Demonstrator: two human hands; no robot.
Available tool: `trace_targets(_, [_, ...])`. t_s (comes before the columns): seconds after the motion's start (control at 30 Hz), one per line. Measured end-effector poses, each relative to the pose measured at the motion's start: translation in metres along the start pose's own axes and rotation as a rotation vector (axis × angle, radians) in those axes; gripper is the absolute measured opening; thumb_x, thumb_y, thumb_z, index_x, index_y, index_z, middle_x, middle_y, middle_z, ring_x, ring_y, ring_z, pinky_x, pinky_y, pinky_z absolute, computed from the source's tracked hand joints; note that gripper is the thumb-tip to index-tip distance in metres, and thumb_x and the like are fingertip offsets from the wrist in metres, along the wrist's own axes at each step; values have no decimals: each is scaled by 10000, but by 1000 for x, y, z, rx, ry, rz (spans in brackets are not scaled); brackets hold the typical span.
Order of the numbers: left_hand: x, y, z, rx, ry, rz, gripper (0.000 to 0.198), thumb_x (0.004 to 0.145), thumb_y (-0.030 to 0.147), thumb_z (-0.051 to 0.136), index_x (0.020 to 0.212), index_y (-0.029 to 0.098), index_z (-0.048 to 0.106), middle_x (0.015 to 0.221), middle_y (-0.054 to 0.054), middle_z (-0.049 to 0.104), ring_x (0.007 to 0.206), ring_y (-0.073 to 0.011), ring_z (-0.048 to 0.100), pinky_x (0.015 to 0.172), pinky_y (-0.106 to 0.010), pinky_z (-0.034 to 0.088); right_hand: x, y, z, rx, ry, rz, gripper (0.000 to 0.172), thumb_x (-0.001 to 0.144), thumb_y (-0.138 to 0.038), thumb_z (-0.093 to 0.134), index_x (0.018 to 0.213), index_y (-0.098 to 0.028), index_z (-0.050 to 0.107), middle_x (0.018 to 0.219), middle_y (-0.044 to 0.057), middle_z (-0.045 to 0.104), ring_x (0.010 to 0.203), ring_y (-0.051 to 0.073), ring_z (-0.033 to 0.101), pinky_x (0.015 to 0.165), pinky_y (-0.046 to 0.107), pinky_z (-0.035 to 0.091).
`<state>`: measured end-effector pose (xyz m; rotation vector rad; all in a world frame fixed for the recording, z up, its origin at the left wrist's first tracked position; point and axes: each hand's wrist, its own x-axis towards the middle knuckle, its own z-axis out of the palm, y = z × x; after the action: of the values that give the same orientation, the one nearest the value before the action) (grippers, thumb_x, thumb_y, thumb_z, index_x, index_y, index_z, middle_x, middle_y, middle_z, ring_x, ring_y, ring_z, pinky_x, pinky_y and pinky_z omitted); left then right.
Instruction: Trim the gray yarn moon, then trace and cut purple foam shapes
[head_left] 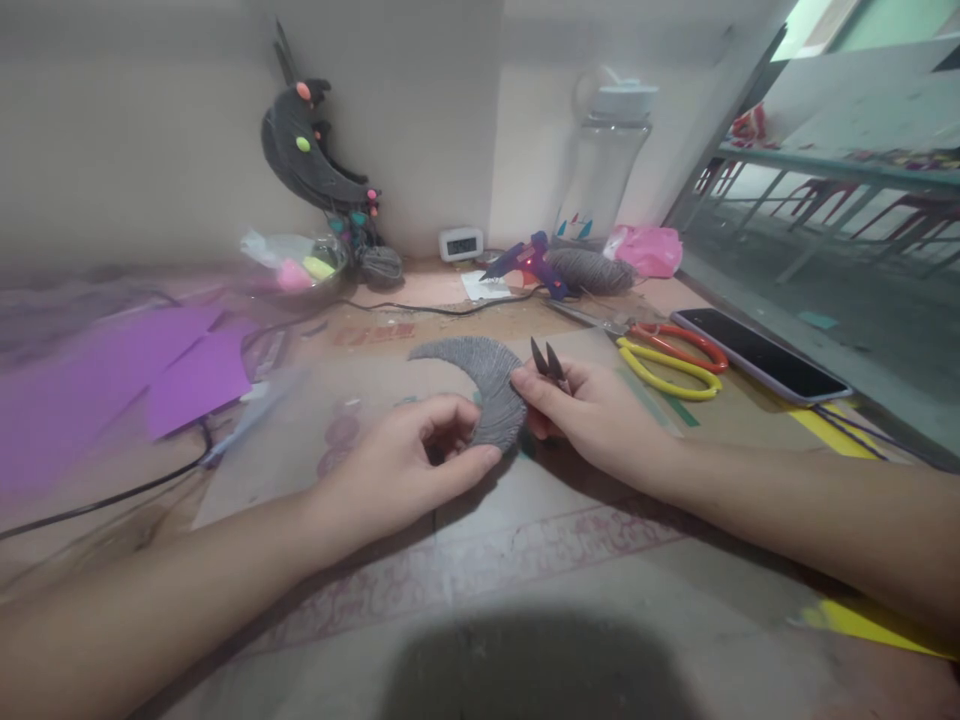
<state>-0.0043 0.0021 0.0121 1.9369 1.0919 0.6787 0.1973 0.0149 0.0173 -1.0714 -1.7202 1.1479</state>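
A flat crescent wrapped in grey yarn [495, 385] is held above the table between both hands. My left hand [420, 450] grips its lower end, with the thumb on the near face and the other fingers curled behind. On its right side, my right hand [581, 400] pinches the outer curve between thumb and fingers. Two dark pointed blades, like those of small thread snips [551, 362], stick up from my right hand; their handle is hidden in the palm. The crescent's thin tip points left.
Behind are a glue gun [531, 262], grey yarn [589, 270], a small clock [460, 244] and a clear bottle [600, 165]. Scissors [667, 360] and a phone [761, 355] lie right. Purple sheets [195, 370] lie left. A dark crescent ornament [300, 155] hangs on the wall.
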Motion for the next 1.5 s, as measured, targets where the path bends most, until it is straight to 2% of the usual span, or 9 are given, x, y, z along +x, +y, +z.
trace_targets(0.23, [-4, -2, 0, -60, 14, -31, 212, 865, 363, 614, 749, 196, 553, 656, 39, 552, 596, -109, 493, 530, -215, 373, 2, 5, 0, -14, -65, 18, 525, 922, -622, 543, 604, -215, 446, 526, -59, 443, 482, 91, 397, 501, 255, 346])
trace_targets(0.33, [-3, -2, 0, -107, 13, -69, 220, 862, 379, 618, 756, 202, 543, 659, 34, 588, 595, -114, 520, 533, -218, 393, 3, 5, -6, -75, -74, -24, 492, 933, -640, 507, 689, -213, 490, 612, -31, 511, 569, 121, 481, 553, 262, 400])
trace_targets(0.4, [-2, -2, 0, -139, 21, -120, 251, 859, 396, 615, 733, 203, 515, 640, 33, 598, 572, -112, 523, 523, -218, 394, 4, 2, -15, -230, -54, -149, 435, 968, -606, 463, 838, -205, 568, 780, 22, 615, 740, 170, 574, 660, 289, 452])
trace_targets(0.5, [0, -1, 1, -213, 38, -195, 273, 845, 408, 614, 714, 207, 483, 598, 42, 580, 529, -105, 511, 493, -210, 375, 2, -5, -30, -597, 25, -434, 355, 1028, -465, 384, 1094, -201, 612, 1001, 87, 659, 919, 235, 595, 792, 358, 452])
trace_targets(0.6, [3, 0, 1, -249, 48, -190, 260, 834, 392, 609, 710, 207, 475, 586, 55, 544, 517, -93, 479, 477, -201, 350, -1, -5, -37, -897, 55, -622, 359, 1040, -390, 365, 1183, -173, 612, 949, 106, 642, 830, 239, 570, 729, 359, 412])
trace_targets(0.77, [3, -2, 1, -178, 67, -147, 220, 833, 362, 580, 708, 202, 496, 604, 50, 530, 538, -93, 445, 479, -205, 327, -6, 6, -31, -1177, -58, -834, 317, 1050, -349, 402, 1144, -168, 644, 788, 60, 613, 687, 197, 497, 606, 328, 289])
trace_targets(1.17, [-1, -6, 0, -137, 30, -19, 222, 905, 330, 575, 736, 189, 551, 658, 44, 558, 583, -94, 496, 521, -204, 373, -3, 8, -33, -1132, -69, -838, 340, 1062, -276, 357, 1064, -110, 654, 756, 58, 640, 658, 180, 514, 596, 295, 309])
trace_targets(1.4, [-1, -6, 0, -141, 30, -22, 226, 909, 339, 565, 743, 187, 550, 665, 39, 561, 595, -98, 503, 528, -203, 380, -3, 13, -31, -1115, -31, -920, 255, 1053, -238, 388, 1182, -110, 567, 794, 42, 647, 665, 178, 512, 595, 294, 294])
trace_targets(1.5, [-1, -7, 1, -145, 35, -23, 222, 908, 335, 567, 742, 189, 551, 663, 40, 561, 592, -96, 501, 526, -200, 379, -3, 15, -31, -1130, -43, -928, 212, 1050, -225, 395, 1144, -128, 558, 773, 25, 634, 661, 173, 508, 596, 296, 282])
